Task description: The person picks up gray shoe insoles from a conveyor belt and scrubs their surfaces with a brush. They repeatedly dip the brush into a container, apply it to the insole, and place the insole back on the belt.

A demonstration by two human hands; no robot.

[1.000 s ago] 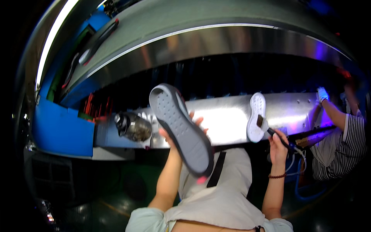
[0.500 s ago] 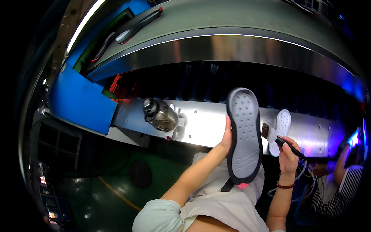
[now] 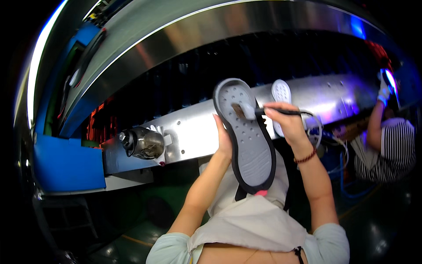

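Note:
My left hand [image 3: 223,140] grips a dark shoe [image 3: 247,136] from behind, its grey studded sole turned up toward me. My right hand [image 3: 286,123] is closed on a thin black-handled brush [image 3: 263,111], and the brush tip rests on the toe end of the sole. A white shoe sole [image 3: 281,102] lies on the steel ledge just behind my right hand.
A long steel conveyor housing [image 3: 189,127] runs across in front of me, with a dark motor [image 3: 141,143] at its left end and a blue panel [image 3: 66,165] beside it. Another person in a striped shirt [image 3: 387,145] works at the right, a gloved hand raised.
My left hand has kept the shoe and tilted it toward me. The right hand has come from beside the white sole to the dark shoe, bringing the brush onto its sole.

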